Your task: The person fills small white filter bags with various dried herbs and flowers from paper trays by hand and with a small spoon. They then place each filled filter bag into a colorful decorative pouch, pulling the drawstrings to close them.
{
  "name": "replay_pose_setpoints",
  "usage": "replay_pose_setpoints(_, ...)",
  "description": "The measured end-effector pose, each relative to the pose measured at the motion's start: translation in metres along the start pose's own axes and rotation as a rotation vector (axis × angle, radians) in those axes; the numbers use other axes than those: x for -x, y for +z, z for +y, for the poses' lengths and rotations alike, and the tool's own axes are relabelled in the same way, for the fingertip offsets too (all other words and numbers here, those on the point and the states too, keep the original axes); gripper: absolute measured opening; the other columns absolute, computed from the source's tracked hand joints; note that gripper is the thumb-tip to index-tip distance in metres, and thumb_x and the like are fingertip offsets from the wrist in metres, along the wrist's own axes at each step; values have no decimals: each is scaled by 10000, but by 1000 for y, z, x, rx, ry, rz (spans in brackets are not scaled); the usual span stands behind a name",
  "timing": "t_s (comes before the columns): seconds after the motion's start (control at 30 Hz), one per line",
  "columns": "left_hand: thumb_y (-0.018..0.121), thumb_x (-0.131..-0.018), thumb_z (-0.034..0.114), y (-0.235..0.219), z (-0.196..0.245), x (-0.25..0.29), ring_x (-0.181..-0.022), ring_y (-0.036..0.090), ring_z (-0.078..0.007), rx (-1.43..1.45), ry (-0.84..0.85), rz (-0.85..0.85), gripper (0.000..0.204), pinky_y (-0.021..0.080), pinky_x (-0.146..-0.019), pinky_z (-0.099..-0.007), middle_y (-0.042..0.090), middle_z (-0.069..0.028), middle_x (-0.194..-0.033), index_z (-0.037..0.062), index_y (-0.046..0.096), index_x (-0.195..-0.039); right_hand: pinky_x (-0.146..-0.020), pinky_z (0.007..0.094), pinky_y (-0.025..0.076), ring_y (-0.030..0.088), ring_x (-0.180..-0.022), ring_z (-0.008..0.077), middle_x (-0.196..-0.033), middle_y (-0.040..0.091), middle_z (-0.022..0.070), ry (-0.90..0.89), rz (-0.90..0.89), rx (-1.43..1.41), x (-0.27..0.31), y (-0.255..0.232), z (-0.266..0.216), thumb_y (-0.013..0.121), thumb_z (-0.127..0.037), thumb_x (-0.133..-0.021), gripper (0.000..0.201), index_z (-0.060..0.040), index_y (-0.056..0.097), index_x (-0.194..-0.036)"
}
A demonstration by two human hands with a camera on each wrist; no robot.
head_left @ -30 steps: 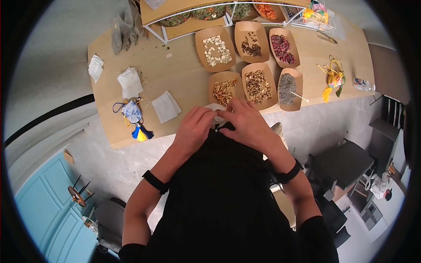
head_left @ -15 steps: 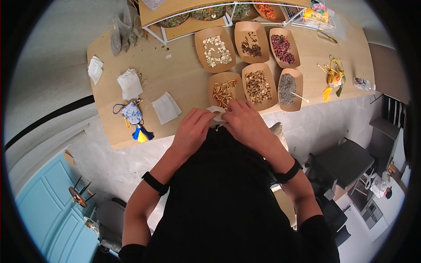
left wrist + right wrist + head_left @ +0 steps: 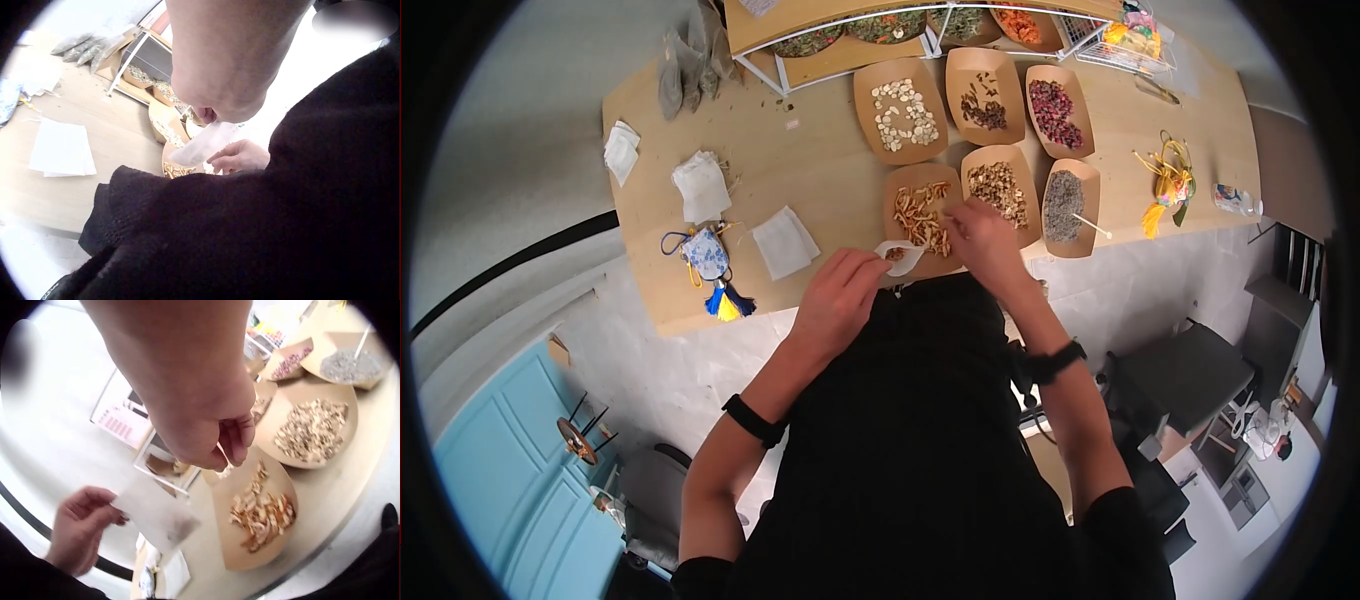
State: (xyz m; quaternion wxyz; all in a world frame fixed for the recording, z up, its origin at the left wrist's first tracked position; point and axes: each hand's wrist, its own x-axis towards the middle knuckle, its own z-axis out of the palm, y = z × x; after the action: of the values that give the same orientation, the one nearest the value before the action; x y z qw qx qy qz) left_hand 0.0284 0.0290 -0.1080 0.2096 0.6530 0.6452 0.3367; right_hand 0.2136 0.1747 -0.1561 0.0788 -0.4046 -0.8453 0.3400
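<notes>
My left hand (image 3: 837, 300) pinches a small white filter bag (image 3: 907, 262) by its edge, in front of the nearest tray. In the right wrist view the bag (image 3: 156, 512) shows a dark clump of contents at its lower end. My right hand (image 3: 990, 245) is apart from the bag, above the right side of a brown paper tray (image 3: 894, 176) of orange-brown dried strips (image 3: 920, 215). Its fingers (image 3: 234, 444) are loosely bent over the tray, with nothing showing between them.
Beside it stand paper trays of chopped tan pieces (image 3: 997, 190), grey buds (image 3: 1063, 205) with a stick, white slices (image 3: 905, 115), dark pods (image 3: 983, 108) and red buds (image 3: 1055, 112). White bags (image 3: 785, 243) and a blue-white tasselled sachet (image 3: 705, 255) lie left. A rack (image 3: 830, 70) stands behind.
My right hand has let go of the white bag and moved right and forward over the strips tray. My left hand keeps the bag, its mouth now spread wider.
</notes>
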Motion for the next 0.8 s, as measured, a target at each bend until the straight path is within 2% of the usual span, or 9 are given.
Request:
replay_pose_setpoints(0.03, 663, -721, -80, 0, -1, 1, -888, 600, -294, -1, -8, 0, 289, 516, -772, -378, 615, -107, -957, 10, 623, -992, -748, 387, 537, 638, -849, 317, -895, 625, 153, 2, 4, -3, -2, 14, 9, 683, -88, -795, 144, -10, 658, -913)
replay_pose_setpoints(0.1, 664, -721, -81, -2, -1, 2, -886, 601, -295, -5, -20, -3, 286, 517, -769, -380, 616, -108, -957, 10, 625, -990, -782, 382, 536, 633, -907, 312, -951, 623, 161, -126, -48, 216, -6, 42, 19, 693, -124, -789, 188, -5, 636, -922)
replay_pose_setpoints(0.17, 661, -749, -96, -2, 0, 3, -827, 605, -293, -7, -25, 54, 240, 510, -697, -370, 621, -102, -926, 13, 636, -961, -799, 380, 532, 629, -924, 311, -973, 619, 166, -135, -61, 292, -10, 59, 17, 695, -137, -784, 213, -4, 631, -937)
replay_pose_setpoints(0.33, 662, -726, -85, -5, -2, 7, -876, 604, -293, -14, -41, 44, 282, 516, -757, -380, 618, -108, -947, 8, 629, -990, -809, 389, 527, 629, -917, 311, -955, 623, 171, -118, -109, 443, -17, 79, 28, 691, -135, -769, 208, -7, 634, -922)
replay_pose_setpoints(0.5, 656, -750, -103, -5, -3, 5, -824, 606, -295, -4, -28, 91, 246, 508, -692, -369, 621, -107, -923, 12, 636, -966, -770, 403, 533, 636, -868, 333, -886, 625, 171, -9, -28, 157, -13, 56, 26, 650, -78, -783, 89, -6, 643, -835)
replay_pose_setpoints(0.53, 653, -751, -104, -4, -4, 4, -827, 607, -296, -2, -22, 88, 248, 509, -694, -370, 622, -108, -925, 12, 636, -969, -770, 403, 533, 636, -868, 333, -886, 625, 171, -9, -27, 159, -12, 51, 27, 650, -78, -783, 89, -6, 643, -835)
replay_pose_setpoints(0.6, 651, -752, -105, -3, -5, 2, -830, 608, -296, -2, -11, 85, 249, 510, -695, -372, 622, -108, -926, 11, 637, -972, -741, 410, 530, 640, -821, 339, -889, 628, 164, 14, -11, -40, -12, 43, 27, 664, -72, -789, 95, -3, 659, -854)
replay_pose_setpoints(0.73, 647, -741, -96, -3, -5, -3, -848, 603, -295, -1, 7, 87, 259, 511, -723, -381, 616, -107, -930, 9, 627, -977, -701, 410, 521, 645, -780, 332, -865, 630, 150, 108, 2, -163, -8, -9, -16, 678, -66, -800, 108, -5, 675, -890)
replay_pose_setpoints(0.8, 642, -731, -90, -2, -6, -4, -860, 597, -295, -4, 11, 79, 268, 511, -745, -387, 610, -106, -932, 6, 617, -979, -642, 343, 505, 644, -744, 263, -873, 631, 119, 87, 8, -255, -2, -33, -36, 675, -64, -844, 86, -8, 677, -908)
